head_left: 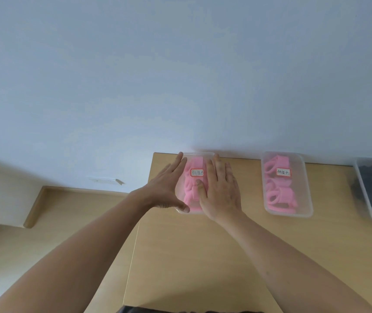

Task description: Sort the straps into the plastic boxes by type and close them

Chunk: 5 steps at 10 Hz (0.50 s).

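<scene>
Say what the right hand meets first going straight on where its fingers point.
Probably the pale wall behind the clear plastic box of pink straps; the right hand lies flat on it. Depth unclear.

Surface [180, 256]: light wood finish, far edge set against the wall [180, 75], which is pale blue-white and unmarked. A small white strip fitting [106, 180] is fixed low on the wall, left of the surface. Floor [72, 213]: wood-toned, lying to the left. A cream wall section [2, 190] borders it at far left. A dark item [180, 310] sits at the bottom edge; it cannot be identified.
</scene>
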{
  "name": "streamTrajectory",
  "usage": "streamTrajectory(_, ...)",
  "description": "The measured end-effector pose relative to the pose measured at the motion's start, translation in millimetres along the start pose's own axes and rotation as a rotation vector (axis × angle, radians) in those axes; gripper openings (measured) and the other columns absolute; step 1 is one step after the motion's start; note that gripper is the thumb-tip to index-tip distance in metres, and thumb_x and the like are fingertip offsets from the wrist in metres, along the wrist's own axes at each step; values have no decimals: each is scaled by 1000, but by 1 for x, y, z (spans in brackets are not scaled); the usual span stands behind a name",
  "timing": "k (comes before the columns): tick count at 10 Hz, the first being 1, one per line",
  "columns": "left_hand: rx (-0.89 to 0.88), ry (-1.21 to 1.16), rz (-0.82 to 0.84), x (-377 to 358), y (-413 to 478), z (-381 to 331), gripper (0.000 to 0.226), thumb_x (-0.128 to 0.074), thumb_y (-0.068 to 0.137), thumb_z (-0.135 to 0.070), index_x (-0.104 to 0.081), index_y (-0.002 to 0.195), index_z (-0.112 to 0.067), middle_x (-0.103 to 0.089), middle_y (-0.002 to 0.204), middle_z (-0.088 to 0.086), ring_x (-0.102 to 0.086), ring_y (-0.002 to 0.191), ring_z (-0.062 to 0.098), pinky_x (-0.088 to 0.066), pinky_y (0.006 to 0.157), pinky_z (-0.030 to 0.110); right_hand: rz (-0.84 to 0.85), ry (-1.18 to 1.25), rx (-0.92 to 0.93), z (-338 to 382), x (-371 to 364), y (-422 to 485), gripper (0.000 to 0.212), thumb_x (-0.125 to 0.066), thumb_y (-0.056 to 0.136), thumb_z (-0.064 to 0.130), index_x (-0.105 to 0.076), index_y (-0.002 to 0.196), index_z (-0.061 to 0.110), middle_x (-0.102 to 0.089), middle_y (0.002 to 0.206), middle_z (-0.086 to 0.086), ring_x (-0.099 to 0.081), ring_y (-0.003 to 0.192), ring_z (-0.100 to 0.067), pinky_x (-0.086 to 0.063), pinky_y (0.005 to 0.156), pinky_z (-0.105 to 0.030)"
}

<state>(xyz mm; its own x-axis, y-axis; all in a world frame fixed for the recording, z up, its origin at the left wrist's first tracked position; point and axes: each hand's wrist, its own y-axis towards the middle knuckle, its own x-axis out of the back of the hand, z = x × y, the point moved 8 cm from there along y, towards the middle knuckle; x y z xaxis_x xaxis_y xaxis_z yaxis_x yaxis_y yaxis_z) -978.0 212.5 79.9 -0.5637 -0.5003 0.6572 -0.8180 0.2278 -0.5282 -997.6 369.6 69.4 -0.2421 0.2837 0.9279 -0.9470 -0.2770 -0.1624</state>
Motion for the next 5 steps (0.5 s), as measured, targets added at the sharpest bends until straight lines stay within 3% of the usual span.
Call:
streamTrajectory(1,9,29,46,5,7,5,150,-94,63,-46,22,159,-42,39,156,-37,9,159,8,-16,128,43,-4,18,-48,2,1,4,72,-17,96,56,-12,158,19,7,167,0,-7,151,-36,-20,121,-48)
streamTrajectory(2,15,49,83,12,14,1,150,-94,65,-45,23,160,-38,44,152,-37,2,159,5,-21,121,33,21,23,-78,2,0,8,70,-20,99,56,-9,158,20,11,167,2,-8,151,-37,-19,120,-49)
streamTrajectory(3,45,115,-30,21,8,-5,144,-92,64,-46,10,164,-37,31,162,-32,-5,158,5,-32,117,37,58,49,-70,3,4,10,70,-24,100,55,-6,159,21,13,166,5,-8,151,-37,-19,121,-47)
streamTrajectory(4,44,104,-181,22,-8,-11,118,-86,75,-47,-11,165,-33,11,174,-13,-14,159,15,-35,116,40,45,126,-64,3,22,2,70,-35,100,52,-10,158,22,6,167,2,-10,151,-35,-20,121,-44)
streamTrajectory(5,8,49,-252,21,-35,-18,98,-77,86,-50,-21,164,-32,-5,175,-3,-19,158,20,-30,119,40,-18,58,-28,9,43,-21,64,-43,98,42,-21,156,22,-12,165,-6,-21,145,-35,-28,116,-44)
